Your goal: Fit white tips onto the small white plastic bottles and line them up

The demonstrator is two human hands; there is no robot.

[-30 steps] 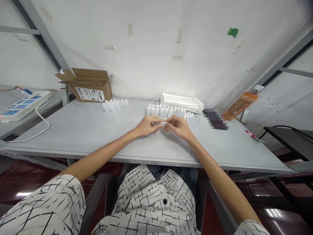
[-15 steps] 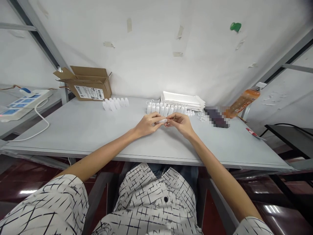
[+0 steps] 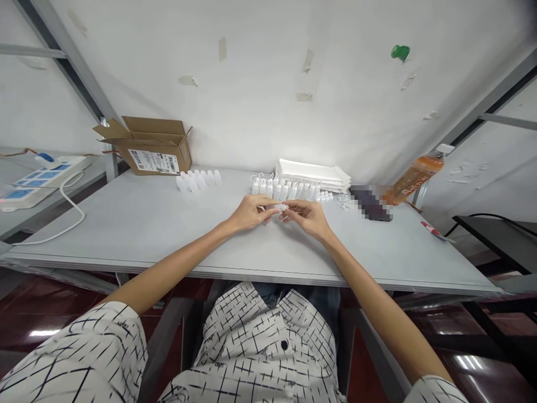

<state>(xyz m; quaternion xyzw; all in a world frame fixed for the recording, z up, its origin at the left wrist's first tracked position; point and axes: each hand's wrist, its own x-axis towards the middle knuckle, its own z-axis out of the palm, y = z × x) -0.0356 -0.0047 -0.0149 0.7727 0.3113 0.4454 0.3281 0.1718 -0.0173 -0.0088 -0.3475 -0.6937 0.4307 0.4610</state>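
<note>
Over the middle of the table, my left hand [image 3: 251,212] is closed round a small white plastic bottle [image 3: 280,207], which lies on its side with its narrow end toward the right. The fingertips of my right hand [image 3: 308,217] pinch at that narrow end; whether they hold a small cap there is hidden. Just beyond both hands stand several white squeeze bottles [image 3: 285,191] with looped caps, packed in rows. A few small white pieces [image 3: 325,196] lie at their right end, beside a scatter of thin white loops [image 3: 344,202].
More plain white bottles [image 3: 197,180] stand at the left, before an open cardboard box [image 3: 151,148]. Stacked white trays [image 3: 312,173] lean by the wall. A phone [image 3: 371,202] and an orange drink bottle [image 3: 417,176] are at the right; a power strip [image 3: 42,182] is far left.
My right fingers have shifted slightly on the bottle's end, and its narrow neck now shows more clearly. My left hand keeps its hold in nearly the same place.
</note>
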